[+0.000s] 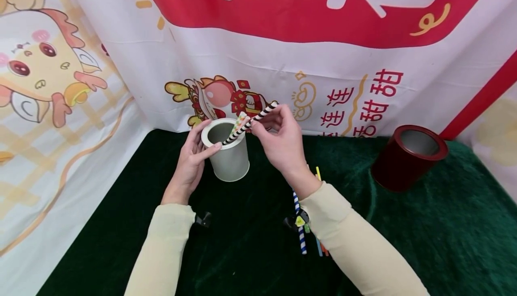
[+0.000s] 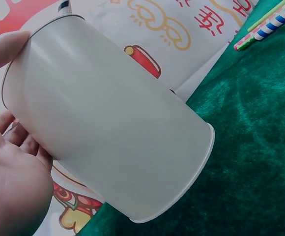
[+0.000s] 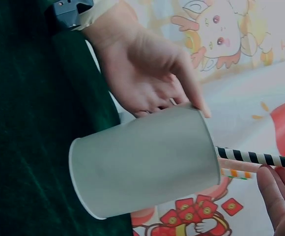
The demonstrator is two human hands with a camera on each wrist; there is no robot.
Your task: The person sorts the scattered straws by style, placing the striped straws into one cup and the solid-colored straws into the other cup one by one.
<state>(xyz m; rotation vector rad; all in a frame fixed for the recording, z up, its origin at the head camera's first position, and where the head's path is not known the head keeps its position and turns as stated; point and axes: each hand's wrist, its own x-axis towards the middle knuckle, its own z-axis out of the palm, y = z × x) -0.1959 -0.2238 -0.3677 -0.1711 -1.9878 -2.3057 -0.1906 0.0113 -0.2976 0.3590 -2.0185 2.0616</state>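
My left hand (image 1: pixel 187 163) grips a pale grey can (image 1: pixel 231 165) from its left side, with the thumb over the rim and the other fingers along the wall. The can stands open end up, tilted slightly. My right hand (image 1: pixel 286 141) pinches a black-and-white striped straw (image 1: pixel 265 110) between thumb and fingers. That straw slants, its lower end at the can's mouth. Beside it, patterned straws in orange, green and pink (image 1: pixel 239 123) stick out over the rim. In the right wrist view, the striped straw (image 3: pixel 253 157) projects past the rim towards the pinching fingers (image 3: pixel 272 194).
Several straws, one blue-and-white striped (image 1: pixel 302 240), lie on the dark green cloth (image 1: pixel 242 255), partly hidden under my right forearm. A dark red can (image 1: pixel 397 166) stands at the far right. A printed white and red backdrop (image 1: pixel 250 49) hangs right behind the table's back edge.
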